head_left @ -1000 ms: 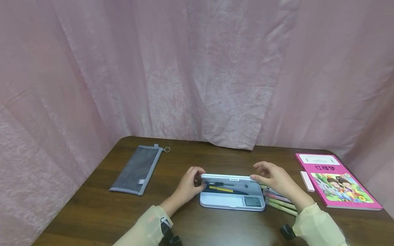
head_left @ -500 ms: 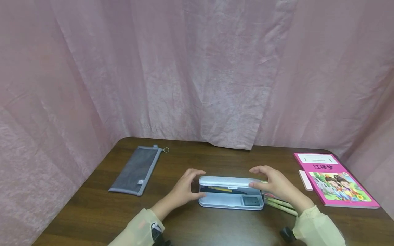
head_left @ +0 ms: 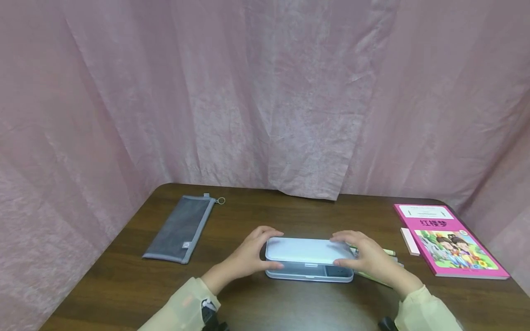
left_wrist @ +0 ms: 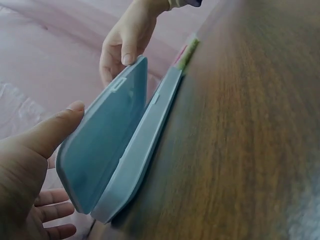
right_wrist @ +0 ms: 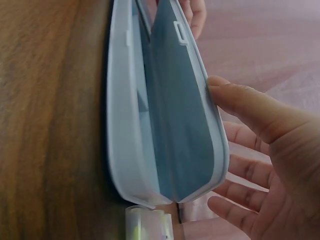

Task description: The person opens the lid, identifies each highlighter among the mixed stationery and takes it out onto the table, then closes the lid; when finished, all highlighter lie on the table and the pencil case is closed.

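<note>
A pale blue pencil case (head_left: pixel 308 250) lies on the table with its lid part-way down. In the head view, the lid hides most of the inside, and a dark rectangular item (head_left: pixel 338 271) shows at the right end of the tray. My left hand (head_left: pixel 251 255) is at the lid's left end; its thumb lies along the lid's edge, with the other fingers behind, extended. At the opposite end, my right hand (head_left: pixel 366 257) touches the lid's edge with its thumb (right_wrist: pixel 240 102). Its other fingers are spread behind the lid.
Several pens (head_left: pixel 378 279) in a clear wrap lie right of the case, partly under my right hand. A grey mesh zip pouch (head_left: pixel 180 229) is at the left. At the right are a pink book (head_left: pixel 453 243) and a small white block (head_left: pixel 410 241). A pink curtain hangs behind the table.
The pencil case lid has swung down toward me, covering the pens inside that showed before. Both hands have come forward and down with it, the left thumb shifting along the front.
</note>
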Tool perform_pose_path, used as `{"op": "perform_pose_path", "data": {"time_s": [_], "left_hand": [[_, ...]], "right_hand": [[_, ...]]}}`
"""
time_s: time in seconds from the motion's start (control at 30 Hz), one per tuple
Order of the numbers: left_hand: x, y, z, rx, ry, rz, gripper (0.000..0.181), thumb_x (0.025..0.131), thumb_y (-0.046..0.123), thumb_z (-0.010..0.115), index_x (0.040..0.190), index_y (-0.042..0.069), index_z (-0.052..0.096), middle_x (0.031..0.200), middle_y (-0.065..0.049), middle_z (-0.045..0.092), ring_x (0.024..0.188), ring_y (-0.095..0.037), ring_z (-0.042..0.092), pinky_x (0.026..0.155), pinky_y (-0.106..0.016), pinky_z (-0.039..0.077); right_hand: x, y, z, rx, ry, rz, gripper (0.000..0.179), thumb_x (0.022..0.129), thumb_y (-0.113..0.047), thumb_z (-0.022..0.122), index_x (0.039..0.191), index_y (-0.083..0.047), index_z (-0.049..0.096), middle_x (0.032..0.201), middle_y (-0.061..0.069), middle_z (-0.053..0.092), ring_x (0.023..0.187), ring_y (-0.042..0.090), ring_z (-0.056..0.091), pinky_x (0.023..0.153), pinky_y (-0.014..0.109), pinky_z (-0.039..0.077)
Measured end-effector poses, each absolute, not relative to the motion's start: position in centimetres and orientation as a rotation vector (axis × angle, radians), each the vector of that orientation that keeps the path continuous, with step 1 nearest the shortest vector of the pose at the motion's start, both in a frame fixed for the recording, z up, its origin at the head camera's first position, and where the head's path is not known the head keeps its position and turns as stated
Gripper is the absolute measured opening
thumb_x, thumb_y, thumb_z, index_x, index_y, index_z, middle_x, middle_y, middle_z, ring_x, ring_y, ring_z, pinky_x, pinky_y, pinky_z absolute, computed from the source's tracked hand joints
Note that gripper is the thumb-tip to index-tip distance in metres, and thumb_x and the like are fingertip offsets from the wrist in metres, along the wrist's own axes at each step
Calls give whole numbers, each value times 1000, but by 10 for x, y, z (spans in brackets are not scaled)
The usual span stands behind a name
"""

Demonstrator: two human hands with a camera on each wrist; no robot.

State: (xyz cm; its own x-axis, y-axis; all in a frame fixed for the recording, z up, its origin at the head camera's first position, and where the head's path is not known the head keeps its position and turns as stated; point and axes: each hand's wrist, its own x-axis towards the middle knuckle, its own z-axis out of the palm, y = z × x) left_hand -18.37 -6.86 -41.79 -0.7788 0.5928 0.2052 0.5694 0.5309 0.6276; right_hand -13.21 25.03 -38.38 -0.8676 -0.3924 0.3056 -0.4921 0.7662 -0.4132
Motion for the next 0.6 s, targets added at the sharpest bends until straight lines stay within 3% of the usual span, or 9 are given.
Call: {"op": "perform_pose_path", "data": {"time_s": [0.3, 0.6], "left_hand": [[-184, -61, -424, 1044, 2793, 874, 71, 76, 57, 73, 136, 26, 50, 139, -4, 47, 130, -24, 44, 106, -50, 40], [-184, -57, -432, 1043, 2804, 883, 71, 76, 55, 74, 136, 26, 51, 134, -1, 49, 125, -19, 45, 103, -46, 42]], "right_hand": [[-132, 248, -393, 805, -2790, 713, 51, 76, -36, 79, 121, -15, 65, 129, 7, 62, 118, 31, 56, 96, 53, 46], [-132, 248, -397, 833, -2811, 734, 52, 78, -42, 77, 122, -18, 64, 132, 6, 61, 119, 29, 55, 95, 51, 46]]}}
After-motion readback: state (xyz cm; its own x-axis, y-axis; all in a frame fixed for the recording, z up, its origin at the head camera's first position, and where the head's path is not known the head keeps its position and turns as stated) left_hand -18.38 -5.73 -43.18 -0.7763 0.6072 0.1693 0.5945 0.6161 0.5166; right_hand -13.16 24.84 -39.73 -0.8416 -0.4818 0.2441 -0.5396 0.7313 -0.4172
